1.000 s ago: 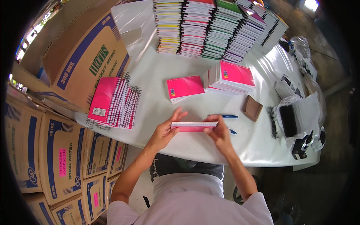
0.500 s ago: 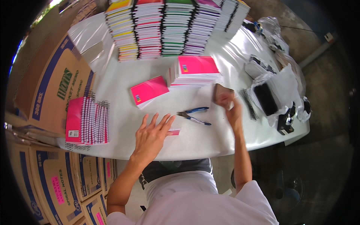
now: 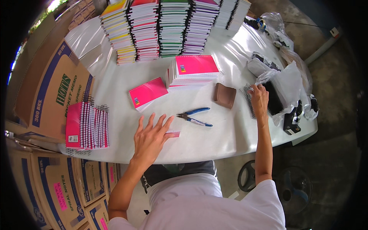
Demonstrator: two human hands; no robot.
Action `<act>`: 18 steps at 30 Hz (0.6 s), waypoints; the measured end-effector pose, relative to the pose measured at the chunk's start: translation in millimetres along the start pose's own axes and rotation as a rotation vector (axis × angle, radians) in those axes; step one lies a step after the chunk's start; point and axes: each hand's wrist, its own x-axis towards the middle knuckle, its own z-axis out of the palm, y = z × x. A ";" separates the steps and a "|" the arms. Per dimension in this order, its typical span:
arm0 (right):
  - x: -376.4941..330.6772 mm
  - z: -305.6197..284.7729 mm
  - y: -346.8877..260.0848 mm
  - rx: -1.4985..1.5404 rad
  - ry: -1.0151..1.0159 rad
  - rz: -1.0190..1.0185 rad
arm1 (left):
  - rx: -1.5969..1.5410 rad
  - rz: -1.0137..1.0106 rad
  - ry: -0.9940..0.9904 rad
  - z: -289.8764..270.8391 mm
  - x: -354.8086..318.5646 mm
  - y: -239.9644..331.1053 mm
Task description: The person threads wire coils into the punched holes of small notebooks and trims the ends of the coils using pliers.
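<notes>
Left hand (image 3: 150, 136) spread flat, fingers splayed, pressing a small pink notebook (image 3: 173, 133) near the front edge of the white table (image 3: 214, 142); right hand (image 3: 260, 99) pinching black spiral wire (image 3: 248, 100) by a plastic bag (image 3: 285, 82) toward the right edge. Blue-handled pliers (image 3: 195, 115) between the hands, notebook stacks (image 3: 165, 27) along the far edge, cardboard boxes (image 3: 50, 92) at the left, concrete floor (image 3: 333, 161) beyond.

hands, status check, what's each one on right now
Left hand flat on pink pad. Right hand on black spiral coils by bag. Pliers lie between.
</notes>
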 end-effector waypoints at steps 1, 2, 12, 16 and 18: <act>4.0 -7.8 -9.4 0.021 0.030 -0.034 | 0.004 -0.006 -0.003 0.8 0.1 -0.5; 5.0 -15.3 -21.6 0.042 0.060 -0.067 | 0.027 0.007 0.009 0.5 0.9 0.1; -39.4 -84.6 -201.7 1.161 -0.523 -0.127 | 0.065 -0.002 0.003 -3.9 0.8 1.6; -38.9 -78.2 -198.1 1.304 -0.609 -0.156 | 0.046 0.000 -0.007 -4.9 2.1 1.1; -38.5 -74.4 -194.5 1.323 -0.718 -0.164 | 0.046 -0.002 -0.006 -5.1 2.0 0.4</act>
